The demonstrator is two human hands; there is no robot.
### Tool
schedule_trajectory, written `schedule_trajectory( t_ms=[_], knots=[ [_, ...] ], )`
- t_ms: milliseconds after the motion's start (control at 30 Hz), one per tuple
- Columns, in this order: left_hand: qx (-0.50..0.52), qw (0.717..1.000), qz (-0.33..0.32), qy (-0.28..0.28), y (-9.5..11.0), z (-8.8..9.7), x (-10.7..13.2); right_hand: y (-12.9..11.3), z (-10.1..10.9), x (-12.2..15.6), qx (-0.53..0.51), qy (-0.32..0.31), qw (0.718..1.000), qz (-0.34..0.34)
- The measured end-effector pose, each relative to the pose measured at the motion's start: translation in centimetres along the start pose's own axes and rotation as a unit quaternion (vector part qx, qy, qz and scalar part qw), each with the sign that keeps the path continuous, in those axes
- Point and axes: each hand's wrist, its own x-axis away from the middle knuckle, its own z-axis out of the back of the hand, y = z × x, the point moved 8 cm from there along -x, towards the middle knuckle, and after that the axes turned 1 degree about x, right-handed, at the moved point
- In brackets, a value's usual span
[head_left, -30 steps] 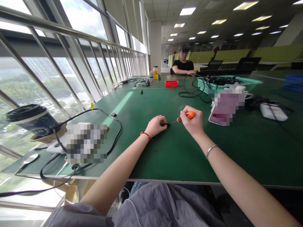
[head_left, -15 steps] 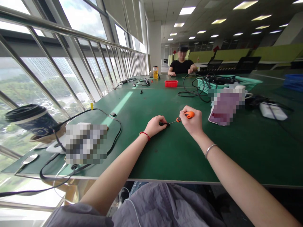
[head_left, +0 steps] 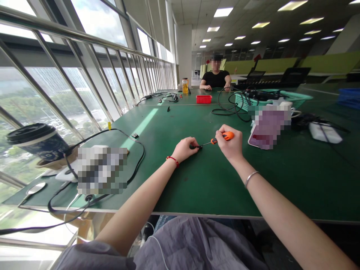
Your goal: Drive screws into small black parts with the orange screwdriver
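My right hand [head_left: 230,142] is closed around the orange and dark grey handle of a screwdriver [head_left: 226,137]. The metal shaft points left, its tip at or very near a small black part [head_left: 196,146] close to the green tabletop. Fingers of my left hand [head_left: 184,149] pinch that part and hide much of it, so its exact kind does not show. A red bracelet [head_left: 172,160] circles my left wrist and a silver bangle [head_left: 250,179] my right forearm.
On the left stand a lidded paper cup [head_left: 39,144] and looped black cable [head_left: 140,161]. A small metal piece [head_left: 135,135] lies beyond. Ahead are a red tray [head_left: 203,99], a jar [head_left: 185,86] and a seated person [head_left: 216,79]. A teal basket [head_left: 298,98] and a phone [head_left: 264,131] are on the right.
My right hand and the screwdriver have shifted slightly to the right, and the handle lies at a somewhat different angle. My left hand holds its place.
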Motion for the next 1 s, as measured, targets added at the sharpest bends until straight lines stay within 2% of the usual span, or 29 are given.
schedule_trajectory(
  t_ms=[200, 400, 500, 600, 733, 867, 1000],
  knots=[
    [0.001, 1.0, 0.005, -0.005, 0.19, 0.07, 0.03, -0.02, -0.49, 0.18, 0.007, -0.017, 1.0, 0.001],
    [0.006, 1.0, 0.001, -0.003, 0.13, 0.04, 0.02, 0.18, -0.31, 0.08, 0.012, -0.006, 1.0, -0.017],
    [0.007, 1.0, 0.002, -0.002, -0.01, 0.0, -0.01, -0.05, -0.33, 0.0, 0.006, -0.006, 1.0, -0.004],
    [0.004, 1.0, 0.001, -0.001, -0.07, -0.02, -0.05, -0.17, -0.26, -0.04, 0.039, -0.001, 0.999, -0.005],
    [0.003, 1.0, 0.002, -0.002, -0.02, -0.03, -0.05, -0.04, -0.63, 0.08, 0.063, -0.024, 0.997, -0.027],
    [0.003, 1.0, 0.01, -0.005, 0.09, 0.04, -0.01, -0.13, -0.74, 0.15, 0.041, -0.029, 0.999, -0.016],
    [-0.003, 1.0, 0.01, -0.005, 0.14, 0.13, -0.04, -0.35, -0.32, 0.0, 0.039, -0.003, 0.999, 0.007]
  ],
)
